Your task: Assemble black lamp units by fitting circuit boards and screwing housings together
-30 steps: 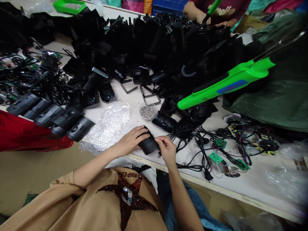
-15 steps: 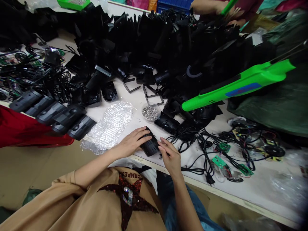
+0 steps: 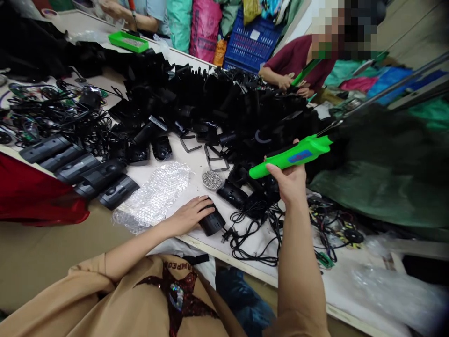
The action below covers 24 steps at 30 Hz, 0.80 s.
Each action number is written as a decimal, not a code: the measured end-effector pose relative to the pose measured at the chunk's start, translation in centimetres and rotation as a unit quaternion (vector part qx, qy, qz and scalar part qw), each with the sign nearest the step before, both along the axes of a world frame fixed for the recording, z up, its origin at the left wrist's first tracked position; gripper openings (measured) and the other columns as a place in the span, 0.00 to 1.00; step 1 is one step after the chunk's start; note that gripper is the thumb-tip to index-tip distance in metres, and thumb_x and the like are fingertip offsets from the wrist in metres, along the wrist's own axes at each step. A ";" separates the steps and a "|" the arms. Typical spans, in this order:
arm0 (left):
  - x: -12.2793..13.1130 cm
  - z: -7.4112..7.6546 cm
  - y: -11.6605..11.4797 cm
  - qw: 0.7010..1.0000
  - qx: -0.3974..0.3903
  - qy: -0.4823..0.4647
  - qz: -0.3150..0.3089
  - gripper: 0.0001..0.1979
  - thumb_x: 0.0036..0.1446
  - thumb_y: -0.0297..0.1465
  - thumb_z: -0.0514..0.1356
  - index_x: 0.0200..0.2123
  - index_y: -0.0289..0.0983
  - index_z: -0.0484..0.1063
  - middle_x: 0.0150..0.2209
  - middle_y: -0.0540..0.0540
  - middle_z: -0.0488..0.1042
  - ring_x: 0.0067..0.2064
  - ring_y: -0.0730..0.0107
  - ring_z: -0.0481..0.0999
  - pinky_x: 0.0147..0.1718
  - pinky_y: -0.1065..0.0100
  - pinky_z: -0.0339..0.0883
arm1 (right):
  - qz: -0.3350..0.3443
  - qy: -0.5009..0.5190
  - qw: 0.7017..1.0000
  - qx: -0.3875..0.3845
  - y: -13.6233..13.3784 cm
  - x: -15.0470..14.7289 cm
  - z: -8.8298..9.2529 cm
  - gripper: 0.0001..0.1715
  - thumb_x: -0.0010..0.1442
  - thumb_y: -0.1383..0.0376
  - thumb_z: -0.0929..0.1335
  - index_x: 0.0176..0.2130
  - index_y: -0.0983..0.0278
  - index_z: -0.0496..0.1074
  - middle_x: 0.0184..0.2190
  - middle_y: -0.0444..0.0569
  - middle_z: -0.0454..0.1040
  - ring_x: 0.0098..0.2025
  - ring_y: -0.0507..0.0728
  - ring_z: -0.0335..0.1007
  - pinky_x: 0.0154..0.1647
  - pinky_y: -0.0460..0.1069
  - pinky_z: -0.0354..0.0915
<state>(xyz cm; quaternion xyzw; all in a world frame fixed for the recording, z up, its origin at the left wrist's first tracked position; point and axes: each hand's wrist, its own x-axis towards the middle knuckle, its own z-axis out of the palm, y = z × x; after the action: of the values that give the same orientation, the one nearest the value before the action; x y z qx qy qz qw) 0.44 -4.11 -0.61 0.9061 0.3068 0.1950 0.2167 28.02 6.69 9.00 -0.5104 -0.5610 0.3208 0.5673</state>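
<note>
One driver [image 3: 286,161], clamped in the fingers of our right hand [image 3: 293,179]; one casing [image 3: 212,223] beneath our left hand [image 3: 189,216], finger grip unclear. The driver's rounded end points left; the casing's long axis slants toward us.

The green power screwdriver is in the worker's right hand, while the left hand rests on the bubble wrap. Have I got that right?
Not quite. In the head view, the left hand rests on a black plastic housing, not on the bubble wrap, which lies to the hand's left. The green power screwdriver is indeed in the right hand.
</note>
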 end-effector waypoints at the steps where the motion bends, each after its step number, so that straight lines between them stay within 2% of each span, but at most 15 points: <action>1: 0.0 -0.1 0.0 1.000 0.002 -0.001 0.001 0.28 0.53 0.28 0.60 0.57 0.36 0.56 0.59 0.36 0.58 0.64 0.54 0.48 0.58 0.50 0.54 | -0.015 -0.007 1.000 0.010 0.1 -0.2 0.2 0.47 0.37 0.58 0.76 0.55 0.60 0.61 0.39 0.46 0.71 0.38 0.56 0.69 0.46 0.56 0.65; 3: 0.0 -0.3 0.0 1.000 0.005 -0.005 0.002 0.30 0.51 0.28 0.61 0.57 0.37 0.56 0.59 0.37 0.58 0.64 0.54 0.49 0.58 0.51 0.54 | -0.030 -0.007 0.999 0.010 -0.4 -0.4 0.5 0.41 0.36 0.56 0.76 0.49 0.61 0.66 0.32 0.43 0.70 0.33 0.54 0.68 0.43 0.55 0.66; 5: 0.1 -0.5 0.0 1.000 0.005 -0.007 0.004 0.31 0.50 0.27 0.62 0.57 0.37 0.56 0.59 0.37 0.58 0.63 0.54 0.50 0.58 0.51 0.54 | 0.018 0.023 0.999 -0.033 -1.6 -0.7 0.9 0.35 0.39 0.49 0.74 0.44 0.61 0.69 0.28 0.43 0.69 0.31 0.55 0.68 0.39 0.54 0.67; 8: 0.3 -0.7 0.1 1.000 0.002 -0.018 0.004 0.31 0.49 0.28 0.63 0.56 0.37 0.57 0.58 0.37 0.59 0.63 0.54 0.50 0.58 0.51 0.53 | 0.096 0.068 0.989 -0.086 -4.2 -1.6 1.5 0.42 0.37 0.39 0.70 0.45 0.59 0.66 0.29 0.46 0.72 0.30 0.57 0.70 0.34 0.55 0.67; 11: 0.5 -0.7 0.1 0.999 -0.006 -0.032 0.002 0.28 0.51 0.29 0.61 0.56 0.37 0.58 0.58 0.37 0.60 0.63 0.55 0.50 0.58 0.51 0.53 | 0.070 0.087 0.991 -0.077 -7.2 -3.5 1.8 0.50 0.35 0.34 0.67 0.50 0.59 0.62 0.28 0.47 0.72 0.25 0.55 0.68 0.26 0.51 0.65; 14: 0.6 -0.7 0.2 0.999 -0.011 -0.036 0.000 0.26 0.52 0.27 0.60 0.55 0.37 0.59 0.57 0.37 0.61 0.63 0.55 0.50 0.58 0.50 0.53 | 0.035 0.122 0.991 -0.036 -10.1 -6.0 1.9 0.39 0.45 0.37 0.64 0.46 0.59 0.65 0.23 0.43 0.67 0.19 0.50 0.59 0.21 0.47 0.59; 17: 0.6 -0.8 0.2 0.999 -0.010 -0.035 -0.002 0.26 0.51 0.27 0.60 0.55 0.36 0.59 0.57 0.36 0.61 0.64 0.56 0.50 0.58 0.51 0.53 | 0.036 0.117 0.992 0.002 -12.1 -8.1 1.7 0.27 0.52 0.43 0.60 0.39 0.61 0.67 0.22 0.43 0.66 0.18 0.50 0.58 0.21 0.48 0.58; 24: 0.9 -0.2 0.2 1.000 0.000 0.007 0.007 0.29 0.48 0.26 0.64 0.53 0.36 0.60 0.57 0.37 0.61 0.62 0.53 0.52 0.58 0.53 0.53 | 0.054 0.069 0.996 0.018 -14.3 -10.0 0.4 0.22 0.53 0.48 0.60 0.38 0.61 0.66 0.25 0.45 0.67 0.20 0.52 0.61 0.22 0.50 0.60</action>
<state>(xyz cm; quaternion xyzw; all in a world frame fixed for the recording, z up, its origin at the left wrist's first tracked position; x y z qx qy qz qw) 1.38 -3.95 -0.81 0.9054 0.3145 0.1898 0.2131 18.04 -7.64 9.42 -0.4453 -0.5528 0.3753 0.5960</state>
